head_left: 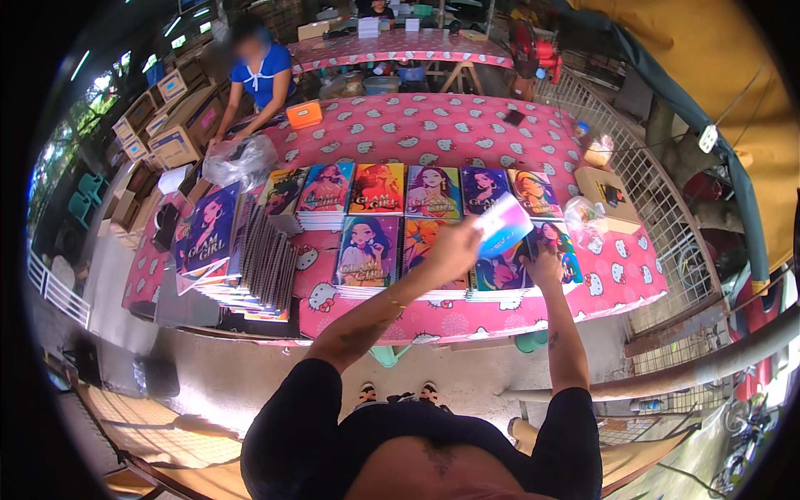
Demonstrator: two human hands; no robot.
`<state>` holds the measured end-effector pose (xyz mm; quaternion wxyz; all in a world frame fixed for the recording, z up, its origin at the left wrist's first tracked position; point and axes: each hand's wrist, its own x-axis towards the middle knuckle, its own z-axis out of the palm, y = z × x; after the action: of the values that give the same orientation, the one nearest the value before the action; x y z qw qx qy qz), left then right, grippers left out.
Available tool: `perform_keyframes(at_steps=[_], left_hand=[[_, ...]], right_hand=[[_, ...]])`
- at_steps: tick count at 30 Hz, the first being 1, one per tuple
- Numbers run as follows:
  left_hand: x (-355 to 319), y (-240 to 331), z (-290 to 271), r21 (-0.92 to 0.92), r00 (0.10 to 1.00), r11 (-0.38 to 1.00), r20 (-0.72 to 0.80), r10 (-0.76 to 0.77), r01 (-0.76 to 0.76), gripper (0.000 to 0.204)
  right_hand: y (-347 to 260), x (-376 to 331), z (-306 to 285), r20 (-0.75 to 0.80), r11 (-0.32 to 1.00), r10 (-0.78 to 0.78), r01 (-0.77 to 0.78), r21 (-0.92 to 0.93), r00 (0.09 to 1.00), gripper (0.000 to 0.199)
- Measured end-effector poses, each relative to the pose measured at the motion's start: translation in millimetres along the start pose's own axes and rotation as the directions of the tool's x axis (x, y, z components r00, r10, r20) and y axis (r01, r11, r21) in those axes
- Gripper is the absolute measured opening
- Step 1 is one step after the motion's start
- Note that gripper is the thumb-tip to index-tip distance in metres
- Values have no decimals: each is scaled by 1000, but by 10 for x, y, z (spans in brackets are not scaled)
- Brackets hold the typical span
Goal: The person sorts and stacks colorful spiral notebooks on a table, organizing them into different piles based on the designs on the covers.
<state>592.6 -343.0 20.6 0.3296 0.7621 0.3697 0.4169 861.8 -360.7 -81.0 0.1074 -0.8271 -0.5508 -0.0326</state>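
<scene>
My left hand (455, 252) is closed on the edge of a purple-and-blue notebook (505, 223), held tilted above the laid-out stacks. To its right, my right hand (545, 265) rests with fingers apart on a colourful notebook (568, 248) at the right end of the near row. Two rows of spiral notebooks with drawn portraits on their covers lie in front of me, among them a purple one (367, 250) and a yellow-red one (377, 188). My left forearm partly covers an orange notebook (425, 242).
At the left stands a tall pile of spiral notebooks (265, 258), beside clear plastic wrap (240, 160). A cardboard box (607, 200) and a plastic bag (585, 218) sit right on the pink patterned tablecloth (392, 125). Across the table, a person in blue (265, 73) works near an orange box (305, 115).
</scene>
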Motion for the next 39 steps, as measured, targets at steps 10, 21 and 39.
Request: perform_keyframes(at_steps=[10, 21, 39], left_hand=[[-2124, 315, -3110, -362, 906, 931, -408, -116, -43, 25], [-2102, -247, -4245, 860, 772, 494, -401, 494, 130, 50], [-1612, -1308, -4901, 83, 720, 748, -358, -595, 659, 86]], right_hand=[[-1336, 238, -786, -477, 168, -155, 499, 850, 865, 25], [-5487, -1124, -913, -508, -230, -861, 865, 445, 32, 48], [-5778, -1257, -543, 43, -135, -751, -218, 967, 659, 83]])
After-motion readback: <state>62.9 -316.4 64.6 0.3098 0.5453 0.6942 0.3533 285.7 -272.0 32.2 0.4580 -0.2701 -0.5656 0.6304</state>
